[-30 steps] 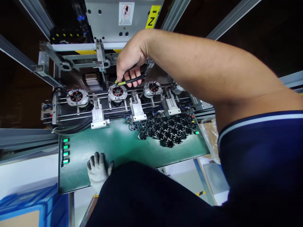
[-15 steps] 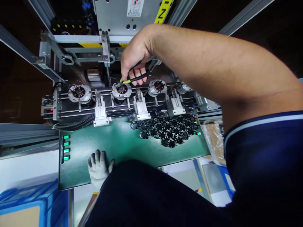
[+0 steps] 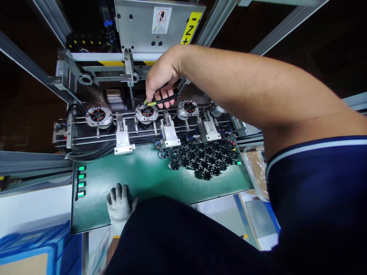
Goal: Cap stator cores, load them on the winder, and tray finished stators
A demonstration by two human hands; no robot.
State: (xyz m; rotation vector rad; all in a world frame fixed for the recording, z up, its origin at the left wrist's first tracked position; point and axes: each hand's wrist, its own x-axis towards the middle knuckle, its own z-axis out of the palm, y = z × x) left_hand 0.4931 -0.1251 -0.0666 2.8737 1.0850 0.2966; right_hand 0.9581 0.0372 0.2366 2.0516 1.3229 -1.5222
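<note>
The right hand (image 3: 159, 82) holds pliers (image 3: 151, 103), probably light, stiff and best gripped by their handles (image 3: 169, 98), at the far rim of the second coil ring (image 3: 147, 118) from left, likely fragile, while the gloved left hand (image 3: 119, 206) lies spread on the worktop (image 3: 143, 164).

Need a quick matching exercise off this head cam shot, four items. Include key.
Column 1
1. Hand tool
2. Left hand
3. Cluster of parts
4. Warning sign

Column 2
A. Gloved, on the green table
B. On the grey panel
C. Yellow and black, in the bare right hand
D. Mostly black, toward the table's right end

Pairs: 1-C, 2-A, 3-D, 4-B
</note>
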